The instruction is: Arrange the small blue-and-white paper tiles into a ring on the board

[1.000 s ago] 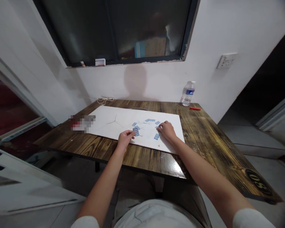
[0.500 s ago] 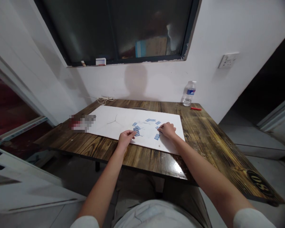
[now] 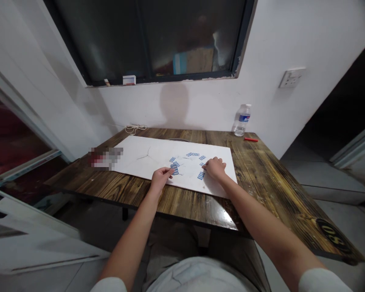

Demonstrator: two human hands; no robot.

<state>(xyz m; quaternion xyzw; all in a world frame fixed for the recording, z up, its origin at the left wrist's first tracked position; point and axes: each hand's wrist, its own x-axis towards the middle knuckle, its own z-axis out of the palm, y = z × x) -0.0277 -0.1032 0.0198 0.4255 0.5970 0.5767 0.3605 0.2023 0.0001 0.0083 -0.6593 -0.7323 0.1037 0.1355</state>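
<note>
My left hand (image 3: 162, 177) is at the near edge of a white board or sheet (image 3: 158, 150). Its thumb and forefinger close on a small blue-and-white barred rectangular piece (image 3: 175, 170), with more such pieces bunched at the fingertips. Over the right part of the sheet is my right hand (image 3: 215, 168), fingers bent and tips together on the surface. They touch a barred piece (image 3: 202, 165), mostly hidden by the fingertips. Similar pieces (image 3: 192, 154) form a loose arc between the hands, one (image 3: 201, 175) nearer me. Thin dark lines (image 3: 147, 155) mark the sheet's left part.
The sheet lies on a dark wooden table (image 3: 124, 190). A water bottle (image 3: 242, 121) and a red pen-like object (image 3: 251, 139) stand at the back right. A coiled pale cable (image 3: 135, 129) lies at the back left, by the wall. A blurred patch (image 3: 106, 158) covers the sheet's left end.
My right hand has shifted slightly to the right, and a little more of the piece at its fingertips shows. My left hand stays in place.
</note>
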